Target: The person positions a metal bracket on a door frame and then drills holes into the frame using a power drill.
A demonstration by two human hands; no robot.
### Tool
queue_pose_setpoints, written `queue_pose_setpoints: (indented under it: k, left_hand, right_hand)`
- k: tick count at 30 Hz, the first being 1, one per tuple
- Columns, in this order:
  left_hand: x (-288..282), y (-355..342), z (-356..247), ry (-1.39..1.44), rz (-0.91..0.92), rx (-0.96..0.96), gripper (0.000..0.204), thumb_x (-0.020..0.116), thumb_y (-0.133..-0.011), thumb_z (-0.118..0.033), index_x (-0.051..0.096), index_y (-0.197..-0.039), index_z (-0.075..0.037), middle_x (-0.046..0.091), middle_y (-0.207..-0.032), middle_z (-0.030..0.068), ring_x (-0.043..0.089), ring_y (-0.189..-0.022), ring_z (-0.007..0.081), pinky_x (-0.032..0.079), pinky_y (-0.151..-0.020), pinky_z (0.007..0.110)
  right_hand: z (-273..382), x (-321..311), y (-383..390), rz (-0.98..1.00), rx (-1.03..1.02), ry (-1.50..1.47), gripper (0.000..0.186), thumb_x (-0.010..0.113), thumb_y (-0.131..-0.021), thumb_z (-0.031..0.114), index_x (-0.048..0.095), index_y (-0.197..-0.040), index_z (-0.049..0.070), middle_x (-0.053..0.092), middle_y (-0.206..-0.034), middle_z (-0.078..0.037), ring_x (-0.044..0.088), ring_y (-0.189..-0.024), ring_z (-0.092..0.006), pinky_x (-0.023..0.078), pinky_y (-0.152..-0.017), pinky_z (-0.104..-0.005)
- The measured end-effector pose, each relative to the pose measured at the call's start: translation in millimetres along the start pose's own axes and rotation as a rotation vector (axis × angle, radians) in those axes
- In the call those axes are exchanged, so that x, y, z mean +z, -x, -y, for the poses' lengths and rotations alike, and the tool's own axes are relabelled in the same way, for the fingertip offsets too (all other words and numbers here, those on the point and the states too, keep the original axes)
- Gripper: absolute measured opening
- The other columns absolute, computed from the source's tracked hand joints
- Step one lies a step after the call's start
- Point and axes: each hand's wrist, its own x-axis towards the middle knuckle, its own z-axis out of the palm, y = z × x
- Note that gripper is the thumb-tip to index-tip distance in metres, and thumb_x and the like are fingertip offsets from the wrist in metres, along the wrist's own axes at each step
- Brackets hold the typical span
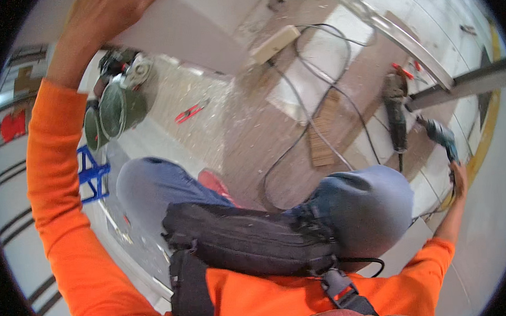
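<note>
My left hand (105,17) is raised at the upper left and rests against a pale smooth panel (189,30). Its fingers look stretched along the panel, though the picture's top edge cuts part of them off. Low on the right, my right hand (459,178) is closed around the handle of a teal power drill (439,134). The drill points away from me, toward a metal leg. Just left of it, a dark angle grinder (397,116) lies on the floor, its cord trailing toward me.
A power strip (275,44) with looping grey cables lies on the dusty floor beside a ribbed brown strip (323,137). Red-handled pliers (192,111) lie farther left, near dark green buckets (122,110) and a blue plastic stool (92,175). A metal frame (395,30) crosses the upper right.
</note>
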Motion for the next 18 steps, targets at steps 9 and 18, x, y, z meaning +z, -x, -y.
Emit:
queue_pose_setpoints:
  k: [9, 18]
  left_hand:
    - [10, 27, -2, 0.144, -0.074, -0.014, 0.04, 0.07, -0.086, -0.043, 0.072, -0.069, -0.007, 0.071, -0.074, 0.0088, 0.067, -0.082, 0.0261, 0.043, -0.092, 0.039]
    - [26, -8, -5, -0.045, -0.15, -0.032, 0.039, 0.067, -0.089, -0.043, 0.075, -0.074, -0.008, 0.072, -0.077, 0.0099, 0.067, -0.089, 0.0286, 0.042, -0.101, 0.045]
  right_hand:
    - [89, -28, 223, -0.247, -0.19, 0.062, 0.036, 0.065, -0.085, 0.022, 0.059, -0.118, 0.009, 0.05, -0.073, 0.005, 0.043, -0.05, -0.0054, 0.033, -0.045, -0.0236]
    - [158, 223, 202, -0.166, -0.656, 0.325, 0.042, 0.072, -0.085, 0.023, 0.063, -0.122, 0.004, 0.069, -0.101, -0.014, 0.066, -0.088, -0.0211, 0.054, -0.078, -0.0388]
